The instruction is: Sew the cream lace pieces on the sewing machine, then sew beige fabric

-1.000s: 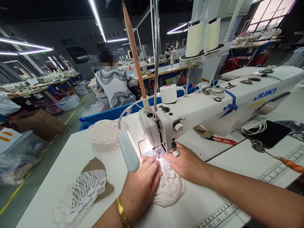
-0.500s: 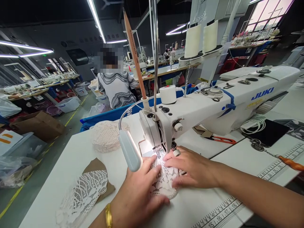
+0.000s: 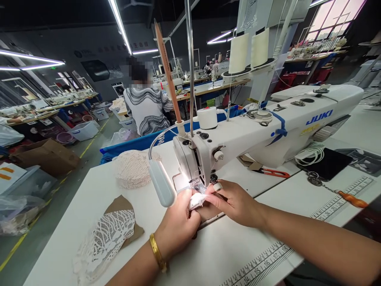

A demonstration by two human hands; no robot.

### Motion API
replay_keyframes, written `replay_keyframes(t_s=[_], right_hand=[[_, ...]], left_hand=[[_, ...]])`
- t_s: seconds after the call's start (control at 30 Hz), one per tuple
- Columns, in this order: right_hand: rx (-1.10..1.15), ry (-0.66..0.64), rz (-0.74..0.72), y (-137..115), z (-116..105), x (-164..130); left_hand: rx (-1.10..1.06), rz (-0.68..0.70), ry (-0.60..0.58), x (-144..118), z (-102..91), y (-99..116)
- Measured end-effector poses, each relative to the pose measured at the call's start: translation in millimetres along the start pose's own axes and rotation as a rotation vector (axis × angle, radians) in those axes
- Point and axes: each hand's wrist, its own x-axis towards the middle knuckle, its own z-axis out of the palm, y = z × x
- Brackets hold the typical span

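- My left hand (image 3: 178, 226), gold bangle (image 3: 157, 258) at the wrist, is curled shut on the lace piece (image 3: 197, 200) at mid-frame.
- My right hand (image 3: 235, 202) pinches the same lace from the other side, fingertips just below the needle.
- The lace is white, bunched small, and brightly lit.
- It sits under the head of the sewing machine (image 3: 268, 131).
- The lamp (image 3: 162, 182) partly blocks my left fingers.
- More lace on brown paper (image 3: 104, 238) lies lower left; red snips (image 3: 272, 172) lie right of centre.
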Motion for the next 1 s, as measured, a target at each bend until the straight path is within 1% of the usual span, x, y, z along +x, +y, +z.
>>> replay_keyframes(t_s=[0.07, 0.13, 0.23, 0.37, 0.5, 0.57, 0.6, 0.7, 0.77, 0.87, 1.0], right_hand=[[0.055, 0.026, 0.096, -2, 2, 2], [0.103, 0.044, 0.162, -3, 4, 3], [0.133, 0.052, 0.189, -4, 4, 4], [0.091, 0.039, 0.155, -4, 2, 2], [-0.008, -0.007, 0.024, -2, 0, 0], [-0.051, -0.072, -0.073, 0, -2, -2], [-0.076, -0.118, -0.137, 2, -3, -3], [-0.178, -0.263, -0.319, 5, -6, -7], [-0.244, -0.308, -0.365, 7, -7, -9], [-0.287, -0.325, -0.358, 8, -9, -11], [-0.306, -0.312, -0.361, 9, -10, -10]], left_hand=[[0.032, -0.011, 0.002, 3, -0.3, -2], [0.033, -0.029, -0.004, 5, 0.3, -5], [-0.033, -0.063, -0.024, 5, 0.8, -5], [-0.141, -0.12, -0.021, 4, -2.5, 1], [-0.187, -0.112, -0.015, 1, -5.9, 4], [-0.18, -0.05, -0.035, -4, -5.1, 4], [-0.152, 0.014, -0.042, -7, -4.0, 4], [0.037, 0.288, -0.013, -19, 0.7, 2], [0.159, 0.408, 0.023, -27, 3.4, 1], [0.251, 0.479, 0.052, -31, 5.2, 1], [0.277, 0.512, 0.067, -28, 4.5, 3]])
